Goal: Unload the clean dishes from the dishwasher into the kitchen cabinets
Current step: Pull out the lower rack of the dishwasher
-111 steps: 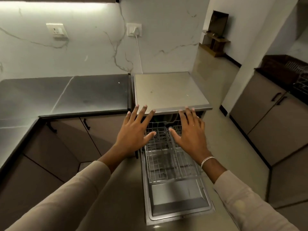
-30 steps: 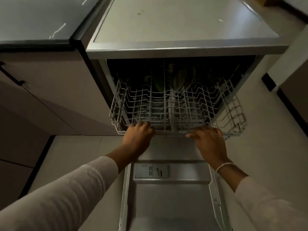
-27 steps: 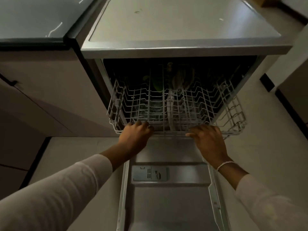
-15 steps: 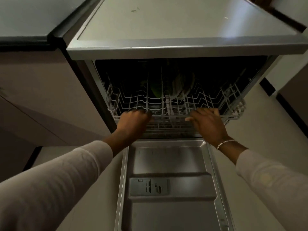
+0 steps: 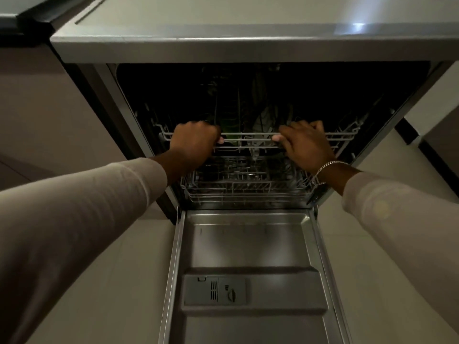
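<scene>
Head view: A grey metal dishwasher (image 5: 223, 50) fills the middle of the frame. Its shiny steel door (image 5: 248, 239) lies open and flat at the bottom. The grey upper wire rack (image 5: 248, 133) sits in the dark opening in the middle of the frame.

The left hand (image 5: 193, 142) holds the front bar of the upper wire rack on the left side. Its grip is clamped on the bar, with the fingers curled over it. The right hand (image 5: 306, 145) holds the same bar on the right side, and its grip is clamped on the bar too. A silver chain bracelet (image 5: 327, 166) is on the right wrist.

The clean dishes (image 5: 265, 117) stand behind the bar, between the two hands. They are dark and hard to make out; one looks greenish and one pale.

The grey lower wire rack (image 5: 248, 192) sits just below the hands, inside the dishwasher. A small grey soap box (image 5: 214, 290) is set in the door, low in the frame. A bit of grey counter (image 5: 15, 3) shows in the upper left corner. Pale floor (image 5: 111, 281) lies beside the door.
</scene>
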